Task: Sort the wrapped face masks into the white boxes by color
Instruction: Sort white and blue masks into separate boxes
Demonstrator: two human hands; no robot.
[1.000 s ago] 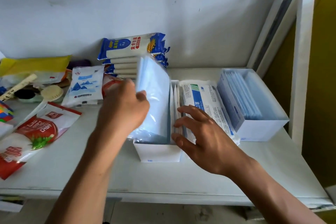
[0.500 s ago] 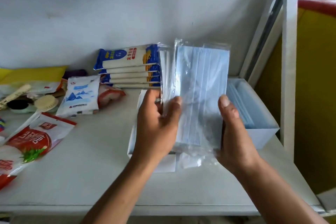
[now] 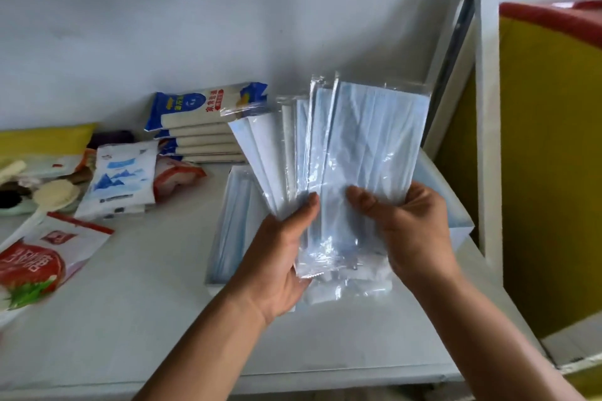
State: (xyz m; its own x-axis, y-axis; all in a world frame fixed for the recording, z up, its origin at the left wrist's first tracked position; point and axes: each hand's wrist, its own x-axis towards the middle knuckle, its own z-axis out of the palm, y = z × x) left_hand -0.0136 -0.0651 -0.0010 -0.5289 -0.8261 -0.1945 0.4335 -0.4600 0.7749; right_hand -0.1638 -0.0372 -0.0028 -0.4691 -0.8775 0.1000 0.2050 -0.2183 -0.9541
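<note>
I am in the middle of sorting. A sheaf of wrapped masks (image 3: 342, 153) is fanned upright in the air, just above the near white box (image 3: 224, 231), and none of it is set down yet. My left hand (image 3: 280, 257) grips the foot of the fan, with the thumb pressed on the front and the other fingers hidden behind the wrappers. My right hand (image 3: 413, 231) pinches the front mask, a blue one, thumb on its face and fingers curled behind it.

The masks at the left of the fan look paler. I cannot tell whether they are white or only the backs of blue ones.

The next move, as I judge it, is to slide one mask free with my right fingers, read its colour, and drop it on edge into the matching box. The clear wrappers look slick, so my left pinch must stay firm or the whole fan will slip.

The near white box already holds blue masks standing on edge. A second white box (image 3: 459, 228) sits to its right, mostly hidden behind my right hand.

Both boxes stand on a white worktop (image 3: 130, 319) against a pale wall (image 3: 195, 26). Behind and left of the near white box lie stacked noodle packets (image 3: 202, 127). Further left are a white and blue bag (image 3: 120, 176), a red packet (image 3: 39, 260) and a yellow bag (image 3: 42, 140). Far right of it, past the second box, stand a white post (image 3: 485, 140) and a yellow panel (image 3: 550, 172) with a red top.
</note>
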